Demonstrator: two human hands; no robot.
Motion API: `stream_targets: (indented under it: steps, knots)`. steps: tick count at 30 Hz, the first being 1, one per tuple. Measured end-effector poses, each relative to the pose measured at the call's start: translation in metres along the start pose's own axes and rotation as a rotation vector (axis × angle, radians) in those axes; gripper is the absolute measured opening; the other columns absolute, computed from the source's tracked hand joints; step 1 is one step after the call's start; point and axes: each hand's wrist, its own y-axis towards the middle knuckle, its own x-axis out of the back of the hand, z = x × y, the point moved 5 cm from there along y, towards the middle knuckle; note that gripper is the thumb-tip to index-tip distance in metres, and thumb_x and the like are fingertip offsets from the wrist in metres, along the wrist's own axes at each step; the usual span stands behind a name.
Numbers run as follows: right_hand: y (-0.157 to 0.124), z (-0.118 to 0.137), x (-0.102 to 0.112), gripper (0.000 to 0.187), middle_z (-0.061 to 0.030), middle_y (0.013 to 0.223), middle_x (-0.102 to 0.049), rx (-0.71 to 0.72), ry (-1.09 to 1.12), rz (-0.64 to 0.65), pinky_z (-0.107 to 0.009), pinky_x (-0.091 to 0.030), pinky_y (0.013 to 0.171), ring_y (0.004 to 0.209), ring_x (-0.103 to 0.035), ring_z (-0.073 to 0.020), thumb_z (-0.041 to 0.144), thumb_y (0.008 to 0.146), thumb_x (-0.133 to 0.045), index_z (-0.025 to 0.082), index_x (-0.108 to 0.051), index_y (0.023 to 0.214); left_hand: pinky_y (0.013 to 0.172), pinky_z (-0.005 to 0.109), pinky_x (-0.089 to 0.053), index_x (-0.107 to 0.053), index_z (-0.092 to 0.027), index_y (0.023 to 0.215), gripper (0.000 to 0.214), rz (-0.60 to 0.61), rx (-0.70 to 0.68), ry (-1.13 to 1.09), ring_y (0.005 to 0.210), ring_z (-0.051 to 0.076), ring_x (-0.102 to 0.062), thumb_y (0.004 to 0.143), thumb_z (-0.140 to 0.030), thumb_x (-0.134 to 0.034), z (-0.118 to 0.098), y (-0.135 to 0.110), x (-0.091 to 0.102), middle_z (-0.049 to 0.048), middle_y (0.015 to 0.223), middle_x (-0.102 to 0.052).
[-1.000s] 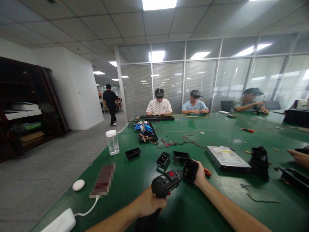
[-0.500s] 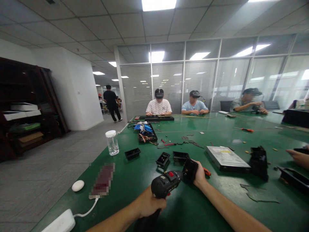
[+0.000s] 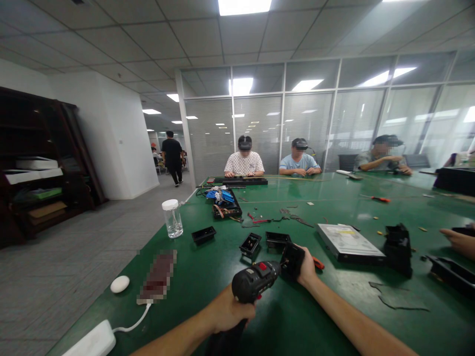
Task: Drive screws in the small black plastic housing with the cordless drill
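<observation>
My left hand (image 3: 232, 312) is wrapped round the grip of a black cordless drill (image 3: 252, 283) with red buttons. The drill points right and away, its tip at a small black plastic box (image 3: 292, 261). That box is tilted up in my right hand (image 3: 306, 266), whose fingers are mostly hidden behind it. Whether the bit touches a screw inside is too small to tell. Just beyond, two similar black boxes, one (image 3: 250, 245) with small metal parts inside and another (image 3: 277, 240), lie on the green table (image 3: 193, 296). An orange-handled tool (image 3: 318, 263) shows behind my right hand.
A third black box (image 3: 204, 236), a clear jar (image 3: 172, 219), a phone (image 3: 158, 277) on a white cable and a white power strip (image 3: 92, 341) are at left. A silver disc drive (image 3: 349, 242) lies right. Several people sit around; a co-worker's hand (image 3: 456, 241) shows at right.
My hands, the drill and the black box stay almost where they were. In the background a person in black has walked slightly farther off.
</observation>
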Motion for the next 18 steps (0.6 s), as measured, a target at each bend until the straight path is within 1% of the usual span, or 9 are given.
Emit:
stream_targets:
  steps: [8, 13, 18]
  knots:
    - [0.003, -0.0002, 0.0037, 0.011, 0.0032, 0.05, -0.056, 0.022, -0.021, -0.02, -0.026, -0.039, 0.041, 0.042, -0.051, -0.0137, 0.029, 0.067, -0.05, 0.02, -0.057, 0.069, 0.052, 0.022, -0.036, -0.052, -0.014, 0.071, 0.014, 0.015, -0.009, 0.018, 0.052, 0.009, -0.044, 0.057, -0.01, -0.05, -0.0009, 0.001, 0.0008, -0.003, 0.058, -0.047]
    - [0.0054, -0.0004, 0.0067, 0.014, 0.0027, 0.054, -0.059, 0.022, -0.022, -0.022, -0.027, -0.042, 0.044, 0.045, -0.054, -0.0147, 0.029, 0.067, -0.05, 0.02, -0.059, 0.074, 0.051, 0.022, -0.036, -0.052, -0.014, 0.07, 0.014, 0.012, -0.003, 0.003, 0.052, 0.009, -0.043, 0.057, -0.011, -0.05, 0.0003, 0.002, 0.0004, -0.0034, 0.057, -0.046]
    - [0.0077, -0.0007, 0.0084, 0.013, 0.0029, 0.055, -0.059, 0.025, -0.029, -0.02, -0.027, -0.042, 0.044, 0.046, -0.053, -0.0144, 0.029, 0.068, -0.051, 0.02, -0.059, 0.073, 0.051, 0.022, -0.036, -0.052, -0.014, 0.072, 0.015, 0.009, -0.022, -0.013, 0.051, 0.009, -0.043, 0.057, -0.011, -0.049, 0.0001, 0.002, -0.0001, -0.003, 0.058, -0.046]
